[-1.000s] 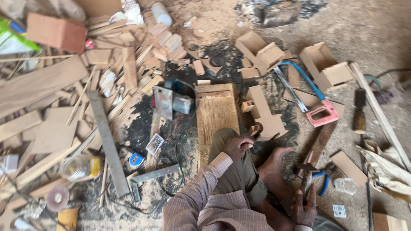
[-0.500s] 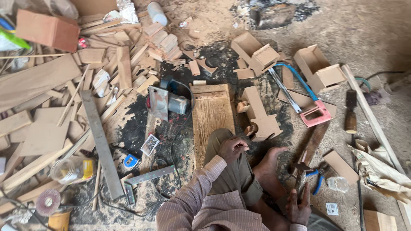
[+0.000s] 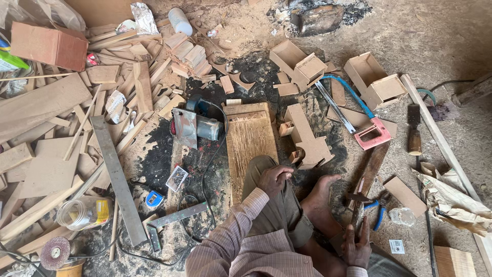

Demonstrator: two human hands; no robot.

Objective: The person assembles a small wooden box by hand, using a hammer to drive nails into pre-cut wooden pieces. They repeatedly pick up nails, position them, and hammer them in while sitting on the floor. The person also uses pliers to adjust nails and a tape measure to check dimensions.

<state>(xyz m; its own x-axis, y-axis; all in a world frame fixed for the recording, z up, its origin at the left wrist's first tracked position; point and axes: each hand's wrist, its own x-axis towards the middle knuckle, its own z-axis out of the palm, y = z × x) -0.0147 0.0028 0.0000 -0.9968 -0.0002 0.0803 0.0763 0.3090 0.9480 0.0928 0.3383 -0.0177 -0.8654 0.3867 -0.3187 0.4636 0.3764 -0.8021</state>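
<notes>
Circular saw point(image 3: 197, 124) sits far left on the dirt w/ a grooved wood board point(image 3: 250, 141) right next to it, left hand point(image 3: 274, 179) is curled loosely on the knee just below that board holding nothing, and right hand point(image 3: 357, 247) rests open-ish on the ground near the blue-handled pliers point(image 3: 378, 211).

One head-worn camera looks steeply down from seated height at a sawdust-covered floor point(image 3: 451, 31). The wearer's knee and foot sit at six o'clock; wood offcuts spread toward nine, open ground toward one.
</notes>
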